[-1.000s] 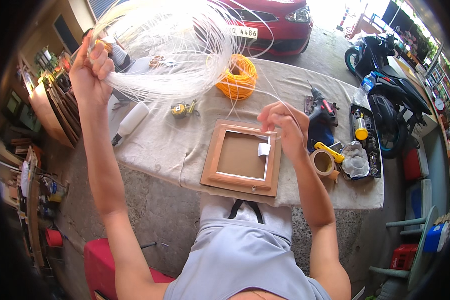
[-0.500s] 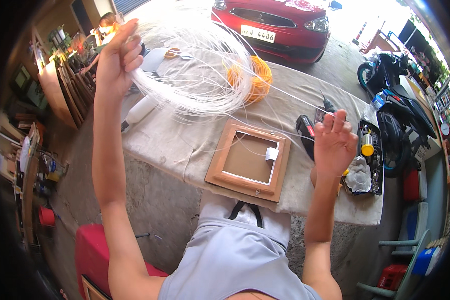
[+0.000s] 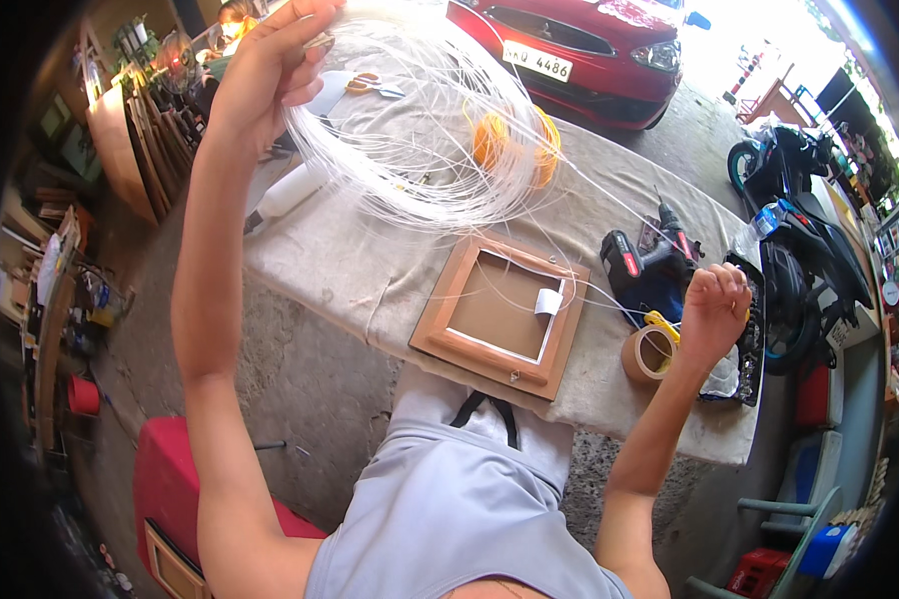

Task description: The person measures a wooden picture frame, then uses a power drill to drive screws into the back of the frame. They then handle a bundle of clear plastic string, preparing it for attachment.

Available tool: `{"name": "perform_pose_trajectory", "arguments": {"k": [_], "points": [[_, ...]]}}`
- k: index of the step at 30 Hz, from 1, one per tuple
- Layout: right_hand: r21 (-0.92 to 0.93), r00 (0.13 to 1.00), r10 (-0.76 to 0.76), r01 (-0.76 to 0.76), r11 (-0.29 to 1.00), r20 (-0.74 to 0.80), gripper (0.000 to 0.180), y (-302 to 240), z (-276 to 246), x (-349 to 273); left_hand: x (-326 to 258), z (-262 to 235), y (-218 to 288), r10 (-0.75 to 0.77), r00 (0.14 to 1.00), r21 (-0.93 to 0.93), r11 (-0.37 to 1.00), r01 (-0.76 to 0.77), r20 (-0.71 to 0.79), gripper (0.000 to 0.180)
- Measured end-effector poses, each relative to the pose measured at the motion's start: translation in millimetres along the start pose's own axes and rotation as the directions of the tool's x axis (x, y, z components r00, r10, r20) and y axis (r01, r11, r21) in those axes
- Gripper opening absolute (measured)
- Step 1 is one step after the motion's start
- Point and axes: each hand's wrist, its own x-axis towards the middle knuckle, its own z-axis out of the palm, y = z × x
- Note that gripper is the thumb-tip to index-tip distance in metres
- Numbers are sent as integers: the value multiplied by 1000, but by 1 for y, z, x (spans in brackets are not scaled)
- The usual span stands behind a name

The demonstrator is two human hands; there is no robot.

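Observation:
My left hand (image 3: 265, 75) is raised high at the upper left and grips a big loose coil of clear white line (image 3: 410, 150). A strand runs from the coil across to my right hand (image 3: 714, 309), which is closed on it above the table's right part. Below the coil a wooden picture frame (image 3: 499, 314) lies flat on the cloth-covered table (image 3: 350, 270), with a small white tag on its inner right side. Thin strands cross the frame.
An orange cord coil (image 3: 544, 150) and scissors (image 3: 370, 85) lie farther back. A black and red drill (image 3: 649, 265), a roll of brown tape (image 3: 651, 352) and a black tray (image 3: 744, 344) sit at the right. A red car (image 3: 579, 50) stands behind, a motorcycle (image 3: 799, 230) at the right.
My right hand closed into a fist on the strand and pulled it right and down. My left hand lifted the coil higher.

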Motion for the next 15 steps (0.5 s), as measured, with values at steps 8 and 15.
{"name": "perform_pose_trajectory", "arguments": {"k": [8,15], "points": [[-266,997,60,-69,962,-39,14,-23,-31,-14,-2,-12,5,17,1000,32,999,-16,-21,22],[-413,987,89,-136,901,-131,19,-28,-39,-25,-14,18,23,-29,978,65,997,43,-206,2]]}}
